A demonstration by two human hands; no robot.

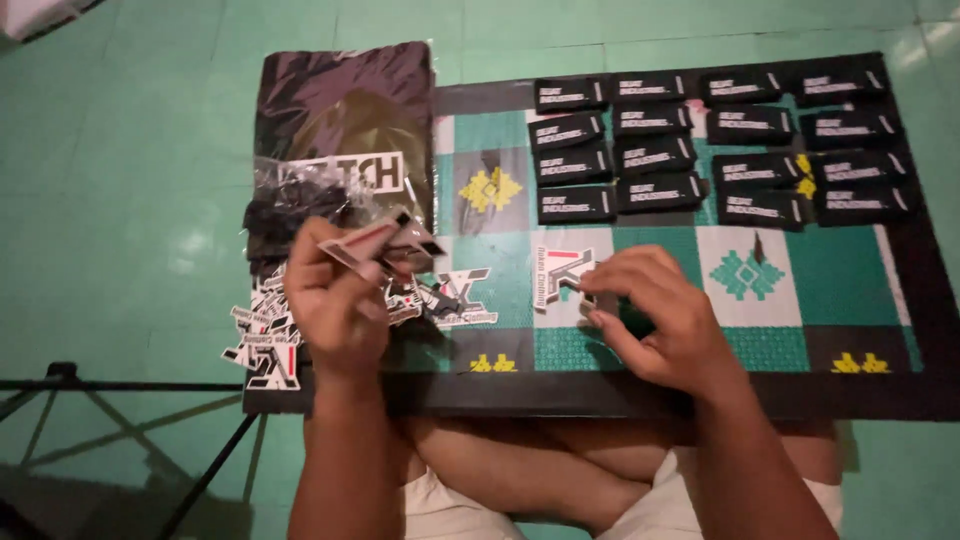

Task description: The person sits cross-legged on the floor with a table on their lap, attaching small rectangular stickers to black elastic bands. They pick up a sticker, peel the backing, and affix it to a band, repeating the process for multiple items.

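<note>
- The person is sitting cross-legged on the green tiled floor point(130, 200) in front of a patterned mat point(640, 345) that is serving as the landmark here.
- The left hand point(335, 300) is hovering over the mat's near-left corner, fingers closed on a cut-out sticker point(385, 240) in black, white and red, pinching it by its lower edge so it is pointing up and away.
- The right hand point(655, 315) is resting on the mat's near-middle, fingers curled and pressing down on a second sticker point(560, 275) lying flat on a white square of the mat; whether it is pinching that sticker or only holding it down I cannot tell.
- A loose pile of stickers point(265, 335) is spreading over the mat's near-left edge, just below the left hand, with another one point(462, 298) lying between the two hands.
- Judging from this, the handling is going best with a light pinch at an edge, so the thin cut-outs are not creasing, and with one piece being taken at a time.
- A clear plastic bag point(345, 110) is lying on the mat's far-left part, holding a dark folded garment with a pale print.
- Rows of small black folded labels point(720, 135) are covering the mat's far-right part, lying loose and not in any container.
</note>
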